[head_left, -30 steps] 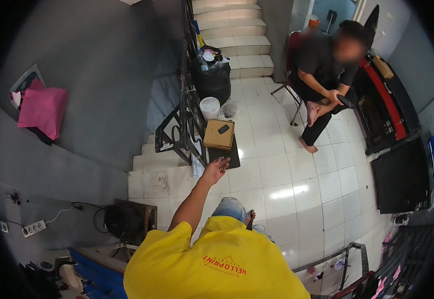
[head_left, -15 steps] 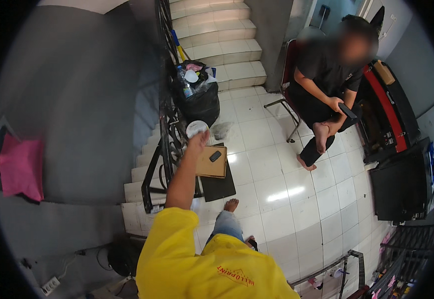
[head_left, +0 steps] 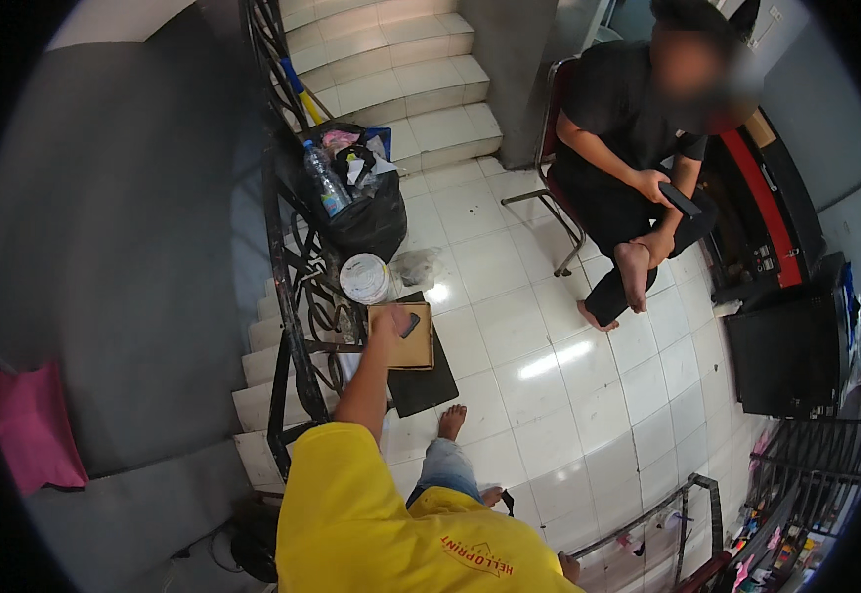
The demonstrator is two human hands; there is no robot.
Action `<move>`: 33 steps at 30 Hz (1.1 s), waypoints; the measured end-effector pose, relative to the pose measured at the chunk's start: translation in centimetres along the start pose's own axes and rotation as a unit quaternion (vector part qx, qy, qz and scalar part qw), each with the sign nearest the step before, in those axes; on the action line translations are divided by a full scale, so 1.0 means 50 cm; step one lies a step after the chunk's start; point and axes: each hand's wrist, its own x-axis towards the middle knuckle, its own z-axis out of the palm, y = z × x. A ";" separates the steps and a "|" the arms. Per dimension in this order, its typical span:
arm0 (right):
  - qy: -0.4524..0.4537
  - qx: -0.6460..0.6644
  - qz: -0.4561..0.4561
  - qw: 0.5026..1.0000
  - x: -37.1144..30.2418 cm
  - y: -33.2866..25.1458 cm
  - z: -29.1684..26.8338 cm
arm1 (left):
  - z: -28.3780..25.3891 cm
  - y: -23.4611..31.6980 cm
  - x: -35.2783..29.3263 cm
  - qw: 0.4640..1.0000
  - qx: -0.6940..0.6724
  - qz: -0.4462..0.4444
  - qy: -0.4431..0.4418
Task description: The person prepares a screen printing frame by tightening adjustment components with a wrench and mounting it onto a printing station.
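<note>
My left arm reaches forward from the yellow sleeve, and my left hand (head_left: 388,318) is over the left part of a shallow brown cardboard box (head_left: 413,356). Its fingers are blurred. Close by its fingertips, a small black oblong device (head_left: 411,325) lies in the box; whether the hand touches it is unclear. Under the box is a flat black board (head_left: 430,385) on the tiles. A patch of skin at the shirt's lower right edge seems to be my right hand (head_left: 569,567), its fingers mostly hidden.
A white round tub (head_left: 364,279) stands beyond the box, beside a black trash bag (head_left: 371,222) filled with bottles and wrappers. A black metal railing (head_left: 277,296) runs along the left, by stairs (head_left: 411,84). A seated person (head_left: 618,128) holds a dark flat object (head_left: 680,200).
My left hand has moved back from near the white tub to over the cardboard box. A white item seen above the trash bag no longer shows there. The view has shifted.
</note>
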 end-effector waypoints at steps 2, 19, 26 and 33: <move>0.023 0.028 0.010 0.999 -0.039 -0.003 0.012 | -0.063 -0.179 -0.128 0.959 0.164 -0.080 0.217; 0.064 0.527 0.170 0.831 -0.214 0.174 0.383 | 0.106 -0.542 -0.324 0.566 0.665 -0.452 0.182; 0.164 0.601 0.247 0.742 -0.352 0.336 0.632 | 0.233 -0.861 -0.354 0.486 0.745 -0.454 0.055; 0.185 0.650 0.323 0.663 -0.415 0.441 0.784 | 0.364 -1.343 -0.676 0.439 0.687 -0.516 -0.265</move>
